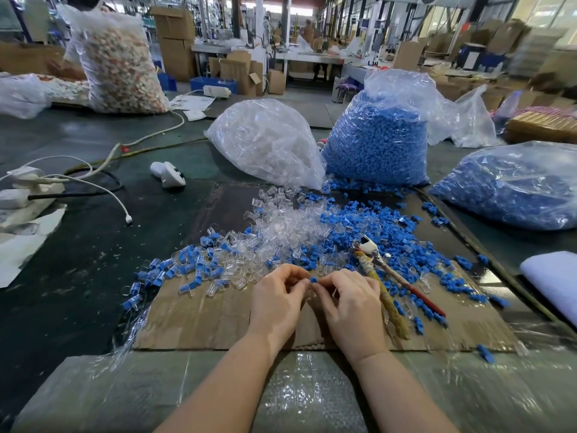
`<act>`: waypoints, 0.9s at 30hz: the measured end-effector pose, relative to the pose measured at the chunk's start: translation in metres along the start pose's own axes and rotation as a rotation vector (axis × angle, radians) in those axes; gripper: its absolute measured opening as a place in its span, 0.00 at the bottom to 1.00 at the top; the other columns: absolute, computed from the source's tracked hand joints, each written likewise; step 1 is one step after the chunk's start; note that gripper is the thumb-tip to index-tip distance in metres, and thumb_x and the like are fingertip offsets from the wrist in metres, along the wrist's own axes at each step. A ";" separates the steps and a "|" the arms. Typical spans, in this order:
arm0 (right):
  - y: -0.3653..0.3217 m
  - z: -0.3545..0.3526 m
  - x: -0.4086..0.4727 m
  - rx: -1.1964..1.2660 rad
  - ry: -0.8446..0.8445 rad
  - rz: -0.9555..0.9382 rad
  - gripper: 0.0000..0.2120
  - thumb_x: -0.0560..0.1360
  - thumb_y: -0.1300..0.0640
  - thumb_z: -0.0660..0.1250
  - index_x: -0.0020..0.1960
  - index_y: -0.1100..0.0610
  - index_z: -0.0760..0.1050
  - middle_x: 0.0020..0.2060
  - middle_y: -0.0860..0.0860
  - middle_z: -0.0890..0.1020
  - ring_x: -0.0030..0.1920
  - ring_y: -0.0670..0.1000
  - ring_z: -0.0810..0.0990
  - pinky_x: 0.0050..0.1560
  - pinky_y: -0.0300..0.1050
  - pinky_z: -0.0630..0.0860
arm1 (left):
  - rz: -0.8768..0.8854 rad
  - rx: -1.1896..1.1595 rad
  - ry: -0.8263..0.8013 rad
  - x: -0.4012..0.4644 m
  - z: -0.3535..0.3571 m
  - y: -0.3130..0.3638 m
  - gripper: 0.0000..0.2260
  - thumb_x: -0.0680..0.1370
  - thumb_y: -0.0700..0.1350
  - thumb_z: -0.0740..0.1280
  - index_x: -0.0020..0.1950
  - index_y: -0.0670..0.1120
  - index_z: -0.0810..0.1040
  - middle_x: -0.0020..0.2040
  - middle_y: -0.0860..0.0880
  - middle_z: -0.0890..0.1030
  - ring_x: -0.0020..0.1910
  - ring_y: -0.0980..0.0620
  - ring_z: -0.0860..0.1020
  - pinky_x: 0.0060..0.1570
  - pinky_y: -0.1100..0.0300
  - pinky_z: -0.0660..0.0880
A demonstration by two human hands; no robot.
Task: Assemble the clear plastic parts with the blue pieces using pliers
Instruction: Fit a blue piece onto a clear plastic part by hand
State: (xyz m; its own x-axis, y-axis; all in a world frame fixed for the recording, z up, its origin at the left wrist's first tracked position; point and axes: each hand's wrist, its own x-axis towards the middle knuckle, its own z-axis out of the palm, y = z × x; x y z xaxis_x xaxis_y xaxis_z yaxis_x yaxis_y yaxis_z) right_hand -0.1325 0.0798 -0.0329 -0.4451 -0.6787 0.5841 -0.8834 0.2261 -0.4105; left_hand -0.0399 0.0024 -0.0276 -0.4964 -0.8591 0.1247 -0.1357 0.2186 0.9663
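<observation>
The small blue piece (313,280), pinched between the fingertips of the left hand (278,300) and right hand (349,303) above the cardboard sheet (199,320), seems light, stiff and slippery, so hold its sides firmly.

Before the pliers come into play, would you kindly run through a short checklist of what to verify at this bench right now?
1. Blue piece held between both hands: ok, pinched by left hand and right hand.
2. Clear part seated on it: cannot tell, fingers hide it.
3. Pliers close by: ok, lying on the cardboard just right of the right hand, untouched.
4. A hand free for the pliers: not ok, both are busy.
5. Supply: ok, loose clear parts and blue pieces are piled ahead.
</observation>
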 end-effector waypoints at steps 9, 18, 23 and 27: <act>0.000 -0.002 0.001 0.069 -0.041 -0.033 0.10 0.69 0.52 0.69 0.49 0.53 0.81 0.40 0.47 0.80 0.42 0.52 0.79 0.44 0.44 0.66 | 0.024 0.031 -0.005 0.000 -0.001 0.000 0.09 0.76 0.38 0.67 0.44 0.53 0.78 0.40 0.53 0.81 0.41 0.58 0.79 0.42 0.71 0.74; -0.002 -0.004 0.002 0.046 -0.051 -0.046 0.10 0.70 0.50 0.68 0.48 0.53 0.82 0.40 0.47 0.80 0.41 0.52 0.79 0.44 0.43 0.63 | 0.014 0.031 0.016 0.001 -0.001 0.003 0.04 0.74 0.38 0.69 0.45 0.47 0.80 0.39 0.50 0.82 0.40 0.55 0.79 0.41 0.69 0.75; -0.002 -0.011 0.005 -0.051 0.066 -0.032 0.11 0.70 0.58 0.72 0.52 0.56 0.80 0.45 0.50 0.81 0.46 0.54 0.79 0.50 0.50 0.70 | -0.014 0.018 0.023 0.004 -0.001 0.003 0.03 0.74 0.38 0.70 0.46 0.44 0.80 0.39 0.48 0.81 0.37 0.57 0.78 0.37 0.72 0.73; 0.008 -0.030 0.017 -0.295 -0.014 0.318 0.18 0.74 0.50 0.66 0.62 0.55 0.73 0.55 0.53 0.77 0.56 0.54 0.74 0.57 0.51 0.67 | -0.036 0.012 0.027 0.006 -0.003 0.002 0.03 0.74 0.38 0.69 0.46 0.45 0.80 0.39 0.48 0.81 0.39 0.55 0.78 0.35 0.73 0.72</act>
State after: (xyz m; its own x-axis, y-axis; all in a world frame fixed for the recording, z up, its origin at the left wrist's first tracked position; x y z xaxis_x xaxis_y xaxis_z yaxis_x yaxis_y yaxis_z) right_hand -0.1512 0.0911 -0.0049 -0.7016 -0.5517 0.4509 -0.7075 0.6142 -0.3495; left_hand -0.0402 -0.0037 -0.0240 -0.4677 -0.8787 0.0956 -0.1636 0.1923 0.9676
